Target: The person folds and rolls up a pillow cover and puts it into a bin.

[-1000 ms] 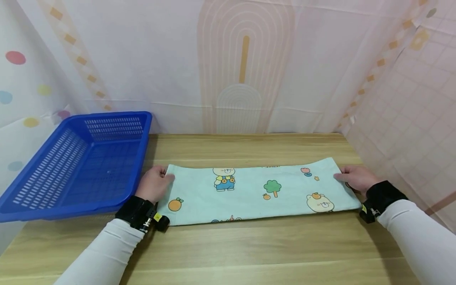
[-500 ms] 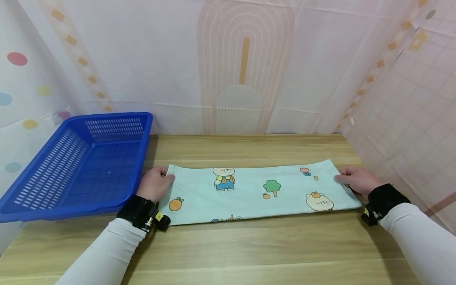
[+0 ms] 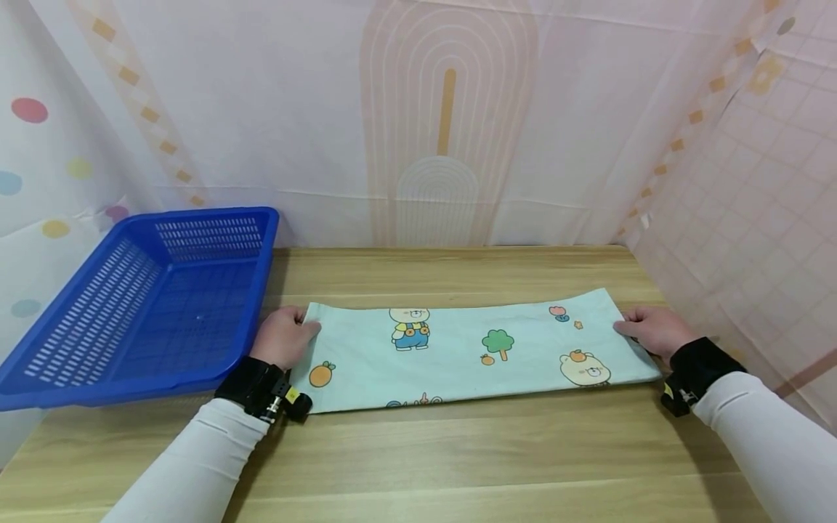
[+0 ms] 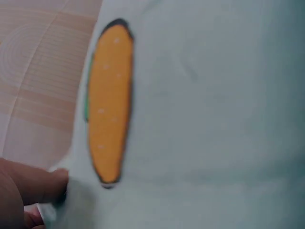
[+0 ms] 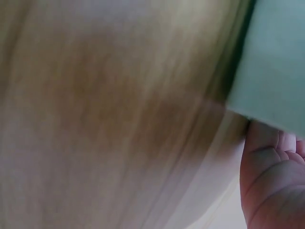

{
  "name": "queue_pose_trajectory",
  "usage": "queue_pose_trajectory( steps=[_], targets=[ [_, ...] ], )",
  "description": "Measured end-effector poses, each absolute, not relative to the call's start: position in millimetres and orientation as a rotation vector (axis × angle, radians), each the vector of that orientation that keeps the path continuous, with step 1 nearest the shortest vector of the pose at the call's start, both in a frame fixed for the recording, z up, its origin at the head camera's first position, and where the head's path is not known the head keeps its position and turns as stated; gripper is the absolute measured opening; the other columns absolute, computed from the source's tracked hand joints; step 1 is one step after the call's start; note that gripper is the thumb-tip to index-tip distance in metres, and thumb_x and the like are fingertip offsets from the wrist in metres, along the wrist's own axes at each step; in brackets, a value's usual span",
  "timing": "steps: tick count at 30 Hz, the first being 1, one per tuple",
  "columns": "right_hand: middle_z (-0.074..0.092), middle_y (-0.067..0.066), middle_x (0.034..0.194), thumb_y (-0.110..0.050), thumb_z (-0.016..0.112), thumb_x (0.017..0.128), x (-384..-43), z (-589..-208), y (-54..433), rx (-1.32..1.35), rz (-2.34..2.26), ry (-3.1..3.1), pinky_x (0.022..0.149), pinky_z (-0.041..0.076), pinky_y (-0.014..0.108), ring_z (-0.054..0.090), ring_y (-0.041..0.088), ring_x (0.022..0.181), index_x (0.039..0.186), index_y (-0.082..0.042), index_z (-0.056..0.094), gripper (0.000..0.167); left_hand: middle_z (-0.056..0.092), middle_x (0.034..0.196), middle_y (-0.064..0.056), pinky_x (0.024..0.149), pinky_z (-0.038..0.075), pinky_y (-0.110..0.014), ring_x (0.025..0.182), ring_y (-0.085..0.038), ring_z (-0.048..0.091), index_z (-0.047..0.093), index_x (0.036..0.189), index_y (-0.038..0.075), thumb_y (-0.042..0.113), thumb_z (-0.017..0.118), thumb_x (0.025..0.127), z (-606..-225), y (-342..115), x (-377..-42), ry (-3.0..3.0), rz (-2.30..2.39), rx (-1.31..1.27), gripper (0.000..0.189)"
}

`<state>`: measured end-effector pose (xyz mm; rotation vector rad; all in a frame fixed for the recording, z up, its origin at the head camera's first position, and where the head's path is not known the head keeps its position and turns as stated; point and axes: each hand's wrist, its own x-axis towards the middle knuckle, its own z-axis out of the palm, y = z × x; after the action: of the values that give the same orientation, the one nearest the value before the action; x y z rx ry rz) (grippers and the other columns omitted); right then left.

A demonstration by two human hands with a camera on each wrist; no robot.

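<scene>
A mint-green cloth, printed with bears, a tree, a tulip and oranges, lies folded into a long strip across the wooden table. My left hand pinches its left end near the far corner, thumb on top. At the opposite end my right hand pinches the right edge, thumb over the fabric and fingers under it. The cloth's far right corner stands slightly raised. Up close in the left wrist view, the left thumb presses on the cloth beside an orange print. In the right wrist view, the cloth's edge covers the right hand's fingertips.
A blue plastic basket with slotted walls stands at the left, its near right side close by the left forearm. The wooden table extends in front of the cloth. Printed curtains hang behind and at both sides.
Both hands keep their pinch on the cloth's ends. The cloth's far right corner dips slightly and then lifts again; otherwise little moves.
</scene>
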<state>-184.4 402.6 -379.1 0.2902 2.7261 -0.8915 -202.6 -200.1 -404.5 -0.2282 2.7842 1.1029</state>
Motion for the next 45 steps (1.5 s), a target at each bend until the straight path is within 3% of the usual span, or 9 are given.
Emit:
queue_pose_trajectory(
  steps=[6, 13, 18, 28, 36, 45],
  targets=[
    [0.055, 0.007, 0.095, -0.027, 0.063, 0.104, -183, -378, 401, 0.285, -0.87, 2.724, 0.076, 0.037, 0.033, 0.049, 0.028, 0.094, 0.107, 0.0, 0.064, 0.028, 0.069, 0.126, -0.027, 0.087, 0.055, -0.049, 0.104, -0.037, 0.065, 0.061, 0.134, -0.007, 0.019, 0.057, 0.104, -406, -201, -200, 2.817, 1.071, -0.175, 0.04],
    [0.055, 0.008, 0.093, -0.023, 0.064, 0.102, -181, -376, 399, 0.262, -0.828, 2.75, 0.076, 0.038, 0.034, 0.05, 0.03, 0.094, 0.104, 0.0, 0.062, 0.024, 0.07, 0.117, -0.024, 0.074, 0.05, -0.038, 0.094, -0.033, 0.063, 0.065, 0.127, -0.005, 0.018, 0.051, 0.106, -406, -199, -203, 2.833, 1.021, -0.177, 0.034],
    [0.057, 0.009, 0.09, -0.02, 0.066, 0.099, -182, -378, 399, 0.215, -0.799, 2.794, 0.073, 0.04, 0.033, 0.053, 0.029, 0.089, 0.103, 0.002, 0.061, 0.023, 0.069, 0.12, -0.025, 0.078, 0.051, -0.039, 0.098, -0.034, 0.063, 0.063, 0.129, -0.005, 0.018, 0.052, 0.107, -404, -198, -203, 2.825, 1.02, -0.188, 0.034],
    [0.063, 0.023, 0.108, -0.017, 0.068, 0.097, -182, -377, 398, 0.222, -0.759, 2.826, 0.075, 0.044, 0.031, 0.056, 0.035, 0.096, 0.116, 0.01, 0.062, 0.034, 0.07, 0.122, -0.024, 0.085, 0.053, -0.046, 0.103, -0.036, 0.063, 0.064, 0.13, -0.006, 0.021, 0.056, 0.106, -401, -197, -204, 2.821, 0.997, -0.19, 0.037],
    [0.063, 0.025, 0.109, -0.016, 0.067, 0.098, -180, -375, 395, 0.222, -0.717, 2.842, 0.074, 0.044, 0.031, 0.056, 0.036, 0.096, 0.118, 0.011, 0.061, 0.034, 0.07, 0.109, -0.021, 0.069, 0.047, -0.035, 0.089, -0.032, 0.062, 0.067, 0.125, -0.005, 0.017, 0.052, 0.105, -398, -196, -203, 2.831, 0.99, -0.196, 0.033],
    [0.065, 0.023, 0.104, -0.015, 0.068, 0.097, -179, -373, 388, 0.192, -0.651, 2.887, 0.075, 0.044, 0.033, 0.057, 0.036, 0.093, 0.113, 0.009, 0.062, 0.03, 0.06, 0.085, -0.012, 0.065, 0.042, -0.034, 0.079, -0.029, 0.057, 0.065, 0.1, 0.001, 0.018, 0.056, 0.106, -401, -200, -205, 2.841, 0.984, -0.213, 0.02]
  ],
)
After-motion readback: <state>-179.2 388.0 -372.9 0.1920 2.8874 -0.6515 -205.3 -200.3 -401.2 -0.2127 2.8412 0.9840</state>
